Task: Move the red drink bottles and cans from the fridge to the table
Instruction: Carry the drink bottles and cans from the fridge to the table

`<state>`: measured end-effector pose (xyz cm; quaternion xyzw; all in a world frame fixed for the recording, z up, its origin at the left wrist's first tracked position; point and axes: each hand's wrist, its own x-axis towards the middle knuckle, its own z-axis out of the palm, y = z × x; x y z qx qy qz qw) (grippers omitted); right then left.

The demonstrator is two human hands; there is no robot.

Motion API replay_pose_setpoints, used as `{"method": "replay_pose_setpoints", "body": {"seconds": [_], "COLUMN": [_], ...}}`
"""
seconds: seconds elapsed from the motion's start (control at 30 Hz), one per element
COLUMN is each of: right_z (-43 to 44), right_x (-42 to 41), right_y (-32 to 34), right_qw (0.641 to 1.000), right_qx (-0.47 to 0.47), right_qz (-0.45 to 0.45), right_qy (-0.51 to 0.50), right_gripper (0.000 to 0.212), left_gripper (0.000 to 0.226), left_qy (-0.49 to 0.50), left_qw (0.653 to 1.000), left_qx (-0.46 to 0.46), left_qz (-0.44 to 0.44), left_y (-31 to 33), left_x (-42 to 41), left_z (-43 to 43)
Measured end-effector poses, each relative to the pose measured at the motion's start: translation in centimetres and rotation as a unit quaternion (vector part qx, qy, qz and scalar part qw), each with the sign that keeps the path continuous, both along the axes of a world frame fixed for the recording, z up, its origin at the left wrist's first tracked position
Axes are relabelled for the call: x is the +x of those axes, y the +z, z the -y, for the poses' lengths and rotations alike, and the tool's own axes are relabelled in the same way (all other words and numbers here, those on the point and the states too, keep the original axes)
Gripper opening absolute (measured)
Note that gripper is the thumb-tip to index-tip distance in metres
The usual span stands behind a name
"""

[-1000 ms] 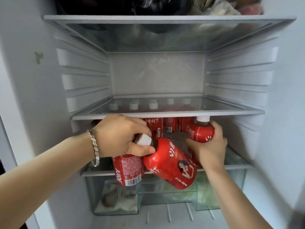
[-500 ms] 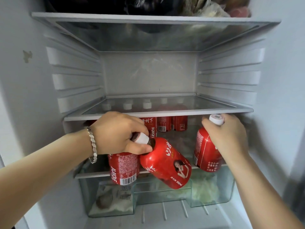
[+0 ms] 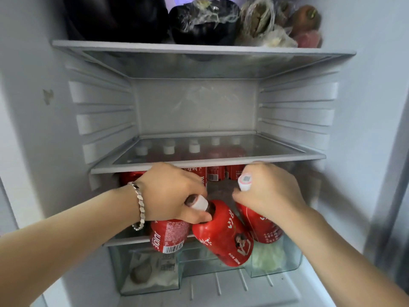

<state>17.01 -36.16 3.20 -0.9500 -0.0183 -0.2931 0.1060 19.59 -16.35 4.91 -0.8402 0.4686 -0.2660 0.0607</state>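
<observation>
Both arms outstretched, left grip (image 3: 174, 193) and right grip (image 3: 269, 191) clenched.

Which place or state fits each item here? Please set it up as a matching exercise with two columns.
Items:
1. bracelet
2. tilted bottle
3. middle shelf
4. wrapped vegetables

Places or states:
A. on the top shelf
B. bare glass, nothing on it
C. gripped by the neck in the left hand
D. around the left wrist

Pairs: 1-D, 2-C, 3-B, 4-A
</observation>
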Motion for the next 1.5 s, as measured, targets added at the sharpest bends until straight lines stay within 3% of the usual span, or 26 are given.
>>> {"method": "replay_pose_setpoints", "body": {"seconds": [0.07, 0.17, 0.33, 0.57, 0.8, 0.93, 1.07, 1.3, 1.43, 1.5], "right_z": [-0.7, -1.2, -1.9, -5.7, -11.8, -16.0, -20.5, -25.6, -27.4, -27.2], "right_x": [-0.1, -0.5, -2.0, -5.6, -12.6, -19.6, -29.8, -53.1, -71.0, -76.2], "right_y": [0.3, 0.5, 1.0, -1.8, -7.9, -10.9, -12.6, -14.2, -15.3, -15.5], "right_qw": [1.0, 0.998, 0.994, 0.966, 0.893, 0.822, 0.725, 0.557, 0.458, 0.44], "right_qx": [-0.024, -0.045, -0.069, -0.126, -0.166, -0.211, -0.246, -0.243, -0.256, -0.26], "right_qz": [-0.013, -0.026, 0.0, -0.045, -0.078, -0.096, -0.07, -0.028, -0.005, -0.006], "right_qy": [0.013, 0.034, 0.081, 0.223, 0.412, 0.52, 0.64, 0.794, 0.851, 0.86], "right_gripper": [0.029, 0.025, 0.022, 0.018, 0.024, 0.028, 0.031, 0.032, 0.031, 0.028], "left_gripper": [0.074, 0.056, 0.053, 0.053, 0.057, 0.051, 0.049, 0.049, 0.049, 0.049], "left_qy": [0.036, 0.103, 0.224, 0.445, 0.616, 0.698, 0.773, 0.881, 0.923, 0.931], "left_qw": [0.998, 0.989, 0.973, 0.891, 0.772, 0.694, 0.6, 0.419, 0.311, 0.282], "left_qx": [0.049, 0.105, 0.053, -0.018, 0.003, -0.029, -0.074, -0.112, -0.132, -0.133], "left_qz": [0.01, -0.006, -0.033, -0.093, -0.157, -0.176, -0.192, -0.189, -0.186, -0.188], "left_y": [0.2, 0.8, 1.3, -2.7, -9.7, -12.4, -14.9, -18.4, -19.3, -19.0], "left_x": [-0.1, -0.9, -4.8, -13.7, -27.0, -37.4, -50.3, -74.0, -90.3, -94.8], "left_z": [0.5, 1.3, 0.5, -2.4, -6.2, -7.5, -7.9, -5.2, -1.8, -0.9]}}
